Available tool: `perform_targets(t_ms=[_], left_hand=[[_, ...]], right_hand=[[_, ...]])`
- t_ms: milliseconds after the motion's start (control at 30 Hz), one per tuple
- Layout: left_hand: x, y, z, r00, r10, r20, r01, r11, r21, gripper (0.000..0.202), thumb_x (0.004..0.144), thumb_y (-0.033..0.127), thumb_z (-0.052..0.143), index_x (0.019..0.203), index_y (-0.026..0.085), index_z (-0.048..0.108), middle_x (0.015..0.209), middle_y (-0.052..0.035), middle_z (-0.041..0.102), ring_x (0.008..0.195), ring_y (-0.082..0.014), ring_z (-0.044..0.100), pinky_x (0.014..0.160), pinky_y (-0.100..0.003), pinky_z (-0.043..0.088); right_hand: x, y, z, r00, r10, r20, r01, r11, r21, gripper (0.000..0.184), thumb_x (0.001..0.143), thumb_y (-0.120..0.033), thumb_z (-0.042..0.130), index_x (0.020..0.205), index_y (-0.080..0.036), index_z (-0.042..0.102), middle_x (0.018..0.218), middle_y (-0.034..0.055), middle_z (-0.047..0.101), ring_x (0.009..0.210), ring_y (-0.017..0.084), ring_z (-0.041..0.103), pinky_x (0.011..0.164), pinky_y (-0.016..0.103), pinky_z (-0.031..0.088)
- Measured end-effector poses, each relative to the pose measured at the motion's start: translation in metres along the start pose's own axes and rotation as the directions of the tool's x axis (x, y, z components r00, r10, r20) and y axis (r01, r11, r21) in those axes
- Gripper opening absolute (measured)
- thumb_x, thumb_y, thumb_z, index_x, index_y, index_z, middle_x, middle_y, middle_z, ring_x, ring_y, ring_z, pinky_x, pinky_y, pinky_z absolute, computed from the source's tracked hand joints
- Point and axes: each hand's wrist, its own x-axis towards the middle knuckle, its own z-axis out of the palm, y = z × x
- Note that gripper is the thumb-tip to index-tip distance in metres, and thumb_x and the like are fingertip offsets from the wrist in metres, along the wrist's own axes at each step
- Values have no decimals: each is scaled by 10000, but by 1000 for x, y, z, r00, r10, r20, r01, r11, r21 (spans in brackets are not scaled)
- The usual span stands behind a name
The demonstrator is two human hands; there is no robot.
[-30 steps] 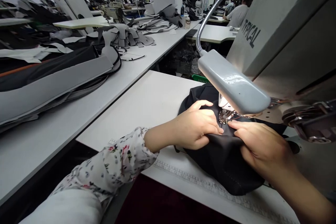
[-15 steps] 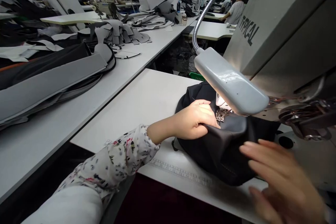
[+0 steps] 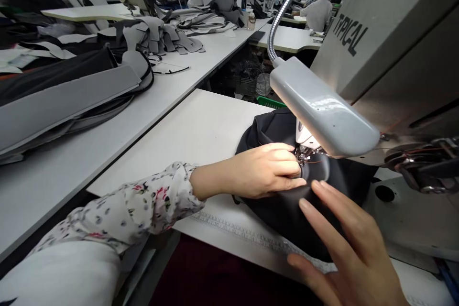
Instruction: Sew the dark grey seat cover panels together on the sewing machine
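Observation:
A black fabric piece (image 3: 287, 210) lies bunched on the sewing machine bed, running under the presser foot (image 3: 304, 153). My left hand (image 3: 265, 169) rests on it just left of the foot, fingers laid forward on the cloth and fingertips close to the metal. Spread fingers mark my right hand (image 3: 355, 244), which is open at the near right side of the fabric. Its index and middle fingertips are over or on the cloth; whether they touch it I cannot tell. The needle is hard to make out beside the lamp.
A lamp (image 3: 322, 105) on a bendable neck overhangs the foot, close to the machine head (image 3: 387, 43). A printed ruler (image 3: 236, 232) runs along the table's front edge. Grey cut pieces (image 3: 154, 33) pile on the left table. A person (image 3: 317, 12) sits farther back.
My right hand has moved left and in over the fabric. My left hand has flattened from a pinch-like bend, its thumb now stretched forward. The camera view has shifted slightly.

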Motion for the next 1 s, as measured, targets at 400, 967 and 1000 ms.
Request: perform_targets(t_ms=[400, 967, 1000], left_hand=[[16, -19, -36, 970, -31, 242, 91, 967, -238, 283, 988, 209, 604, 1206, 240, 781, 1250, -36, 772, 1205, -222, 701, 1221, -365, 445], [10, -25, -32, 988, 20, 153, 15, 975, -220, 301, 1002, 191, 560, 1214, 152, 771, 1285, -73, 756, 1223, -220, 690, 1269, -348, 378], [10, -26, -32, 989, 26, 142, 6, 976, -218, 298, 997, 191, 571, 1217, 154, 768, 1280, -69, 759, 1221, -217, 691, 1262, -338, 385]], right_hand=[[24, -17, 14, 997, 60, -42, -66, 987, -148, 623, 947, -176, 642, 1514, 4, 453, 1198, 207, 671, 1054, 328, 610, 917, 483, 520], [24, -12, 24, 995, 78, -60, -83, 994, -77, 539, 957, -136, 556, 1459, 48, 490, 1301, 217, 624, 1212, 318, 575, 1066, 443, 455], [25, -11, 24, 995, 80, -62, -84, 994, -73, 511, 963, -137, 545, 1436, 51, 509, 1292, 216, 625, 1210, 314, 575, 1069, 437, 450]])
